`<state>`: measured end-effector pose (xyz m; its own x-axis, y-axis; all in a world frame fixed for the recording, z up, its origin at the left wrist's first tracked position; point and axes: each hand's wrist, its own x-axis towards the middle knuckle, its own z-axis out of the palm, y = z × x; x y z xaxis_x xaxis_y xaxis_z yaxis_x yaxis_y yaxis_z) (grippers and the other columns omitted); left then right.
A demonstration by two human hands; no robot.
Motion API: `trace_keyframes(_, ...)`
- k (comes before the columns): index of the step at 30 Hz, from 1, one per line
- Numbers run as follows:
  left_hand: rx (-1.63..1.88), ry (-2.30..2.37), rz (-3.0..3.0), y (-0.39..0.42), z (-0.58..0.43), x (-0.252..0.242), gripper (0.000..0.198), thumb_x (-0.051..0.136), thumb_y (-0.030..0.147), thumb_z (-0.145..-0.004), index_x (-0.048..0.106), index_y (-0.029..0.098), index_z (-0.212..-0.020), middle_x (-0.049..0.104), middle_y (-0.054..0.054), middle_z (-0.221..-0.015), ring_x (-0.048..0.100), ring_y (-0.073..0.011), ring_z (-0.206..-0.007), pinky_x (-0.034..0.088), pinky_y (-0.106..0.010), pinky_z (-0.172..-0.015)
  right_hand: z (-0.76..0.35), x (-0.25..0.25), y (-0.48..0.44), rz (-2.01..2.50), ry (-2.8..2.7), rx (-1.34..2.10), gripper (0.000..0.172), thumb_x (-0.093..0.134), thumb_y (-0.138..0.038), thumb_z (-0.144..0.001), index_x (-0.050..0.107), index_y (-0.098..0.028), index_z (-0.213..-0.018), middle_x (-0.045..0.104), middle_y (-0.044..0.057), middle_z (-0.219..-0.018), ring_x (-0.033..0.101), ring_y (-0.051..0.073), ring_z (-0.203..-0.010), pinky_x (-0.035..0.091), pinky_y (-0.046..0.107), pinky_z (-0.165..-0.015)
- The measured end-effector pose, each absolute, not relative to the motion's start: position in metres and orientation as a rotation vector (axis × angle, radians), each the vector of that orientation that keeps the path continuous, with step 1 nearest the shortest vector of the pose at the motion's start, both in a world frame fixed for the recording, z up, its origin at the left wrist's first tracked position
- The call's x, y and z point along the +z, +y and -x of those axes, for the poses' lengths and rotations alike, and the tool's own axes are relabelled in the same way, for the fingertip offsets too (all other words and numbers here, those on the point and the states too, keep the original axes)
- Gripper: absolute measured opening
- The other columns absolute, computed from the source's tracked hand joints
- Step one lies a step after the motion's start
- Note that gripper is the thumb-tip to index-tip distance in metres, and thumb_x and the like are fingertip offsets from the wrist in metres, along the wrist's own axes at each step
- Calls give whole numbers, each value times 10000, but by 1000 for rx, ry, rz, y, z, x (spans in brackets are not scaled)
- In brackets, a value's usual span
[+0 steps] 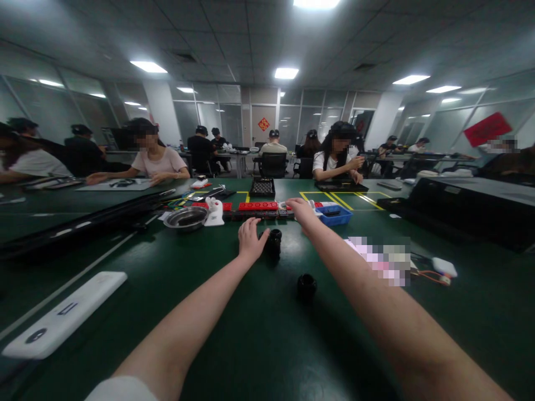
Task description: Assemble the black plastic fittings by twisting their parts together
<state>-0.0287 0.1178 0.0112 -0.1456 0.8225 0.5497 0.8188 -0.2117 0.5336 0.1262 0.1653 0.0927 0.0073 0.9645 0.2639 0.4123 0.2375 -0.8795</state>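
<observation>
My left hand (251,240) is over the green table (234,334), its thumb apart from its stretched fingers. Beside the thumb stands a black cylindrical part (275,243) with a ring-like top. A similar, shorter black part (306,287) sits nearer to me, between my forearms. My right hand (301,211) reaches farther out, fingers stretched leftward at a row of red trays (258,206). Small white pieces (283,205) lie by its fingertips; I see nothing held. Just right of this hand is a blue bin (336,216) with dark items inside.
A metal bowl (186,218) and a white stand-like object (214,213) are left of the trays. A long white device (64,314) lies at the left. Black cases (468,209) are at the right. Across the table two people work, one at a black tray (340,186).
</observation>
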Motion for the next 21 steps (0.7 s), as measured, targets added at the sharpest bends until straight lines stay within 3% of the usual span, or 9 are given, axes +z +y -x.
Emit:
trace_keyframes(6, 1178, 1780, -2314, 110, 46, 8, 403, 483, 293, -788, 429, 219, -1180, 438, -51, -1240, 354, -202, -1162, 240, -345, -988, -165, 82, 134, 1239, -2005, 676, 116, 524, -207, -767, 613, -161, -826, 618, 11, -659, 569, 135, -585, 465, 269, -575)
trace_keyframes(10, 1067, 1711, -2398, 110, 44, 3, 416, 490, 258, -781, 427, 255, -1193, 426, -27, -1267, 340, -199, -1178, 194, -387, -1010, -157, 63, 126, 1072, -2278, 503, 267, 655, -194, -629, 614, -231, -891, 615, 0, -777, 565, 156, -707, 435, 276, -673)
trace_keyframes(15, 968, 1670, -2433, 112, 43, 0, 380, 530, 219, -748, 497, 277, -1122, 493, -10, -1204, 389, -199, -1146, 160, -425, -1025, -154, 48, 139, 949, -2467, 329, 387, 712, -292, -578, 593, -255, -944, 595, 16, -829, 561, 193, -783, 423, 289, -695)
trace_keyframes(21, 1019, 1607, -2399, 120, 42, -7, 415, 554, 159, -713, 496, 236, -1116, 460, -35, -1205, 420, -185, -1122, 301, -346, -989, -156, 31, 145, 835, -2571, 200, 372, 680, -325, -632, 564, -254, -978, 579, 50, -910, 541, 223, -865, 423, 330, -743)
